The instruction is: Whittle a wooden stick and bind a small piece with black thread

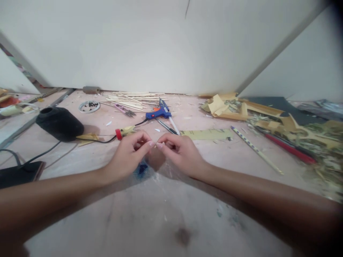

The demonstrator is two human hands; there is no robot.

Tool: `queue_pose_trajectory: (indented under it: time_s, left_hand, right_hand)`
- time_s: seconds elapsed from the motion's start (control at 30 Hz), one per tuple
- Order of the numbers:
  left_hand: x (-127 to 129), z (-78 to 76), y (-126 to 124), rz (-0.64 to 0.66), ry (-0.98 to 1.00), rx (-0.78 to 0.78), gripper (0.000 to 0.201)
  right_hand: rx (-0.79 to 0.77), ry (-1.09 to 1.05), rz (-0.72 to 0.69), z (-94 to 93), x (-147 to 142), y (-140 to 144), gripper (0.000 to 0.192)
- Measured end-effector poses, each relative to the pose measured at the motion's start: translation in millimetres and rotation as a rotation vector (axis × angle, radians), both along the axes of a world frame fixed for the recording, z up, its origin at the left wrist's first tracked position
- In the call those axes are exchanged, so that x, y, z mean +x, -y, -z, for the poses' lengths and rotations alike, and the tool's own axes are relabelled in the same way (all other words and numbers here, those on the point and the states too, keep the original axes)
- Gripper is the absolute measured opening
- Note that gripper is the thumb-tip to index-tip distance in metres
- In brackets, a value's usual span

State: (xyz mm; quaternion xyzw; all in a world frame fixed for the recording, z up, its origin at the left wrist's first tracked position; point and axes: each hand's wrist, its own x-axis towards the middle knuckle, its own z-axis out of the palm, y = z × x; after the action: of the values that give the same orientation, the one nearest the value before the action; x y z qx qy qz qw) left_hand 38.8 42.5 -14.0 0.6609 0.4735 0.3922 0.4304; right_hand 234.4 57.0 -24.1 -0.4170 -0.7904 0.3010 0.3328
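Observation:
My left hand (pixel 132 154) and my right hand (pixel 182 153) meet over the middle of the work surface, thumbs and forefingers pinched tip to tip. Between the fingertips sits something tiny and pale, too small to name. Just beyond my hands lies a blue glue gun (pixel 160 113), with a pen-like cutter (pixel 166 126) beside it. A yellowish paper strip (pixel 207 134) stretches to the right of my right hand. Close to my left hand is a red-capped bottle (pixel 118 134), partly hidden behind the fingers.
A black thread cone (pixel 59 124) lies at left, above a dark phone (pixel 23 175). Thin wooden sticks (pixel 131 100), pink-handled snips (pixel 125 110) and a white lid of dark bits (pixel 89 106) lie behind. At right are a patterned pencil (pixel 255 150), a red-handled tool (pixel 288 144) and paper scraps (pixel 308 137).

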Motion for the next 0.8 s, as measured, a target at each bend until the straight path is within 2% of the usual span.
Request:
queue_pose_trajectory:
  time_s: [0.27, 0.5, 0.8]
  left_hand:
    - [-1.4, -1.6, 1.8, 0.036, -0.027, 0.105, 0.018]
    - [-1.2, -1.2, 2.2, 0.077, 0.014, 0.083, 0.018]
    - [-0.2, -1.3, 4.7, 0.052, 0.007, 0.067, 0.013]
  right_hand:
    - [-0.171, -0.136, -0.114, -1.5, -1.3, -2.0, 0.02]
    - [-0.164, -0.139, -0.119, 0.1, -0.4, -6.1, 0.019]
    - [-0.198, -0.184, -0.148, -3.6, -0.5, -6.8, 0.022]
